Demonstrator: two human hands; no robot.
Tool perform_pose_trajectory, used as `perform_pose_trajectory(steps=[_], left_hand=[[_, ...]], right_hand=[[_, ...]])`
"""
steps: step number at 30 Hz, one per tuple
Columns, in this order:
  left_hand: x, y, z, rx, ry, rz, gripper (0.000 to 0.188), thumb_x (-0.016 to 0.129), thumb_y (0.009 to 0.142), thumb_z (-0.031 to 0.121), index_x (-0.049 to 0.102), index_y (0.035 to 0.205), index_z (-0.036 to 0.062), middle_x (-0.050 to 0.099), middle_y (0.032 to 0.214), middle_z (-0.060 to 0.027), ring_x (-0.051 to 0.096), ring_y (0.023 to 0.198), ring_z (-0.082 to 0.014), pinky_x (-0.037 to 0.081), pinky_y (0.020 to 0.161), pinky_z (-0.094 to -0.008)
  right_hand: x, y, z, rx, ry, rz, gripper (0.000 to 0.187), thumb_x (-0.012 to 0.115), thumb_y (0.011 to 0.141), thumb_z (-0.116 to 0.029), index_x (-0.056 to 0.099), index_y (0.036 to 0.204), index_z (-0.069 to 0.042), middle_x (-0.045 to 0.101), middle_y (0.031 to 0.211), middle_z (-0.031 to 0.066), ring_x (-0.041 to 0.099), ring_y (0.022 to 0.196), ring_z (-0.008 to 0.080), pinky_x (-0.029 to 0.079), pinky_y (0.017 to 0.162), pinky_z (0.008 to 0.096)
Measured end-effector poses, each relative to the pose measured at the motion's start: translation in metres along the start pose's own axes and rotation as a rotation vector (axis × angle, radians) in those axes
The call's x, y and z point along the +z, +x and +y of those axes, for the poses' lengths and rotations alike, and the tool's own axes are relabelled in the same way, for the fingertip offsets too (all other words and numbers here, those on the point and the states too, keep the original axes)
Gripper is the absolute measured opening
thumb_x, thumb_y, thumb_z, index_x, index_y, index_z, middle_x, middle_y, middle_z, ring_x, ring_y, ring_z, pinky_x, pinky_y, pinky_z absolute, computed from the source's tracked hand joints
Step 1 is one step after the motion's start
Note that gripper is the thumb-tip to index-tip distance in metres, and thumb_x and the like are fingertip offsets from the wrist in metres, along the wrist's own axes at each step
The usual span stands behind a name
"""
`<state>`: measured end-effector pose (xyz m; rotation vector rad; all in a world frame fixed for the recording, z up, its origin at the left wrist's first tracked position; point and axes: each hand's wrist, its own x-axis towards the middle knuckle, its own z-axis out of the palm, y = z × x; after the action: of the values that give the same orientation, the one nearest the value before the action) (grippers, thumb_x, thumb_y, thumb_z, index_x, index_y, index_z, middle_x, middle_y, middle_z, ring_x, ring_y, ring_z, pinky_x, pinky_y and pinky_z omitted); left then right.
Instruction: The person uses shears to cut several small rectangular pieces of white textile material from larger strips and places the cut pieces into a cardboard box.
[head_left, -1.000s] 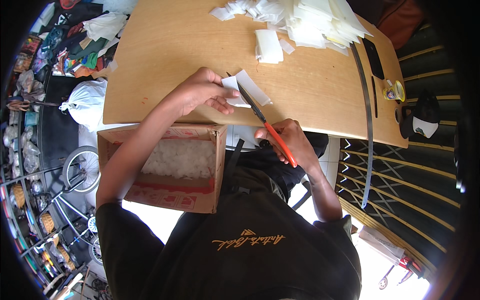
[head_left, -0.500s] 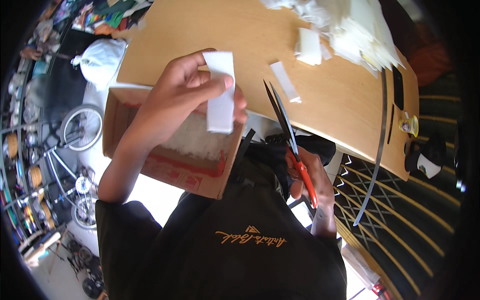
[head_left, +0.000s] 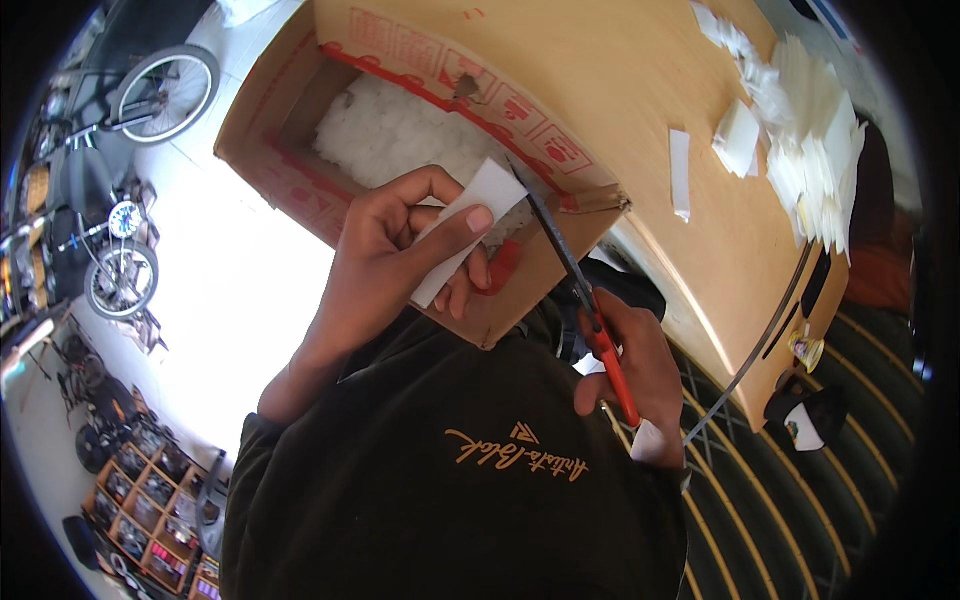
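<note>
My left hand [head_left: 405, 235] is closed on a folded-looking white strip [head_left: 490, 190], pinched between the thumb and fingers. Its upper end tilts toward the right, over an open cardboard box [head_left: 290, 195] with red printing. White cut pieces [head_left: 385, 130] lie heaped inside the box. Wrapped round the red handles of a pair of scissors [head_left: 612, 370], my right hand [head_left: 645, 365] is closed. The long dark blades point up and left, with their tips at the strip's upper end. Whether the blades touch the strip I cannot tell.
On the wooden table [head_left: 610, 90] lie a single white strip [head_left: 680, 175], a small white stack [head_left: 738, 138] and a large pile of white sheets [head_left: 815, 150]. A yellow cup [head_left: 806, 348] stands near the table's right edge. Bicycles [head_left: 165, 95] stand on the floor at the left.
My view has turned, bringing more of the box into sight. The strip has tilted to the right, and the scissor blades have come together beside its upper end.
</note>
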<state>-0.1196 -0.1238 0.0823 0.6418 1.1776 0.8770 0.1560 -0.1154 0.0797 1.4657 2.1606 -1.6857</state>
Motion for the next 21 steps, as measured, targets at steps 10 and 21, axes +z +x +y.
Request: perform_pose_trajectory(steps=[10,21], left_hand=[[-0.001,-0.005,-0.012,-0.008,-0.109,0.041,0.018,0.064,0.096,0.017,0.059,0.096,-0.0001,0.065,0.063,-0.0066,0.055,0.043,-0.0083,0.039,0.042,-0.0206],[0.009,-0.008,-0.007,-0.055,0.043,0.047,0.016,0.066,0.094,0.015,0.061,0.096,-0.0007,0.064,0.06,-0.0061,0.056,0.043,-0.0095,0.039,0.042,-0.0217]], right_hand=[[-0.004,0.006,-0.018,-0.103,-0.097,-0.044,0.085,0.094,0.039,-0.056,0.055,0.093,-0.003,0.055,0.064,0.0105,0.057,0.061,0.039,0.043,0.055,0.0407],[-0.008,0.007,-0.023,-0.054,-0.113,0.039,0.051,0.091,0.051,-0.025,0.057,0.08,-0.001,0.048,0.052,0.0098,0.045,0.049,0.0279,0.038,0.05,0.0359]])
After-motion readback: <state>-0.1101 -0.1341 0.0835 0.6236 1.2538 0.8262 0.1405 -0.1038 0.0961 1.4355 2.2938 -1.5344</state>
